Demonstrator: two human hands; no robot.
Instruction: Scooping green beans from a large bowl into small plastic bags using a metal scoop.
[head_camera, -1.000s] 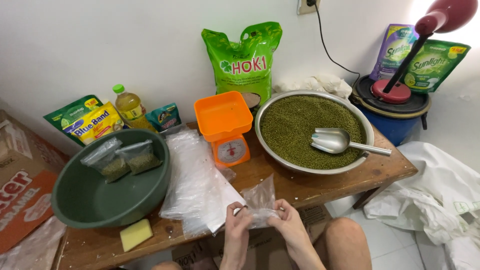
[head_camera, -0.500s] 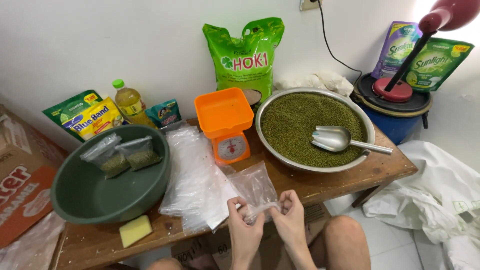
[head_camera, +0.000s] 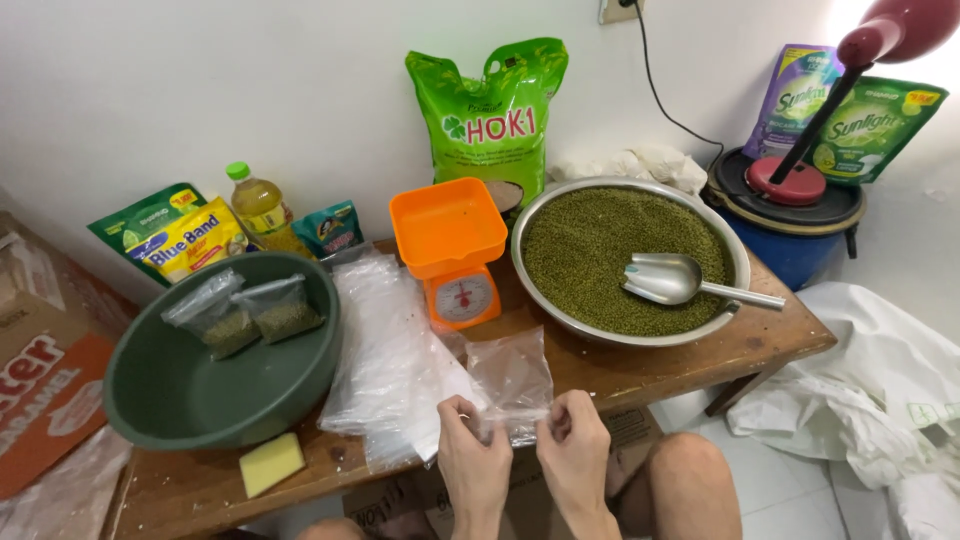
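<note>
Both hands (head_camera: 522, 447) pinch one clear plastic bag (head_camera: 512, 378).

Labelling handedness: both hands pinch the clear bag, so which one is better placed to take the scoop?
Right hand, probably: the scoop lies in the bean bowl on the right, handle pointing right. Left hand could keep the bag.

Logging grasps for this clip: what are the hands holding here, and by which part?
Both hands, left hand and right hand, pinch one small empty clear plastic bag at its near edge, one at each corner.
</note>
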